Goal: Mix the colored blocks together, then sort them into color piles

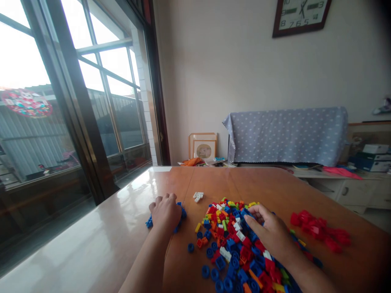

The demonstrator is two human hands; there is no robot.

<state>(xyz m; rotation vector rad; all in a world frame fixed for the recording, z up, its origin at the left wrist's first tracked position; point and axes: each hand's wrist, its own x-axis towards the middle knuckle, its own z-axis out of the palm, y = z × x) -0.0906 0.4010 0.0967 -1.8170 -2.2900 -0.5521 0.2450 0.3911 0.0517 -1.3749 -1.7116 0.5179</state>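
My left hand (166,211) is palm down over a small group of blue bricks (183,212) on the left. Its fingers are apart and bent, and their tips are hidden behind the hand. A large mixed pile of toy building bricks (226,228) in red, blue, white, yellow, orange and green lies in front of me, with round blue wheel-like pieces (205,271) at its near edge. At the pile's right side, my right hand (267,228) has a blue brick (245,212) between thumb and fingertips.
A few white bricks (198,196) lie beyond the pile, and a group of red bricks (319,230) sits to the right. All rest on a glossy brown table (244,181). Glass doors (76,101) stand at left; a cloth-covered object (287,136) is behind the table.
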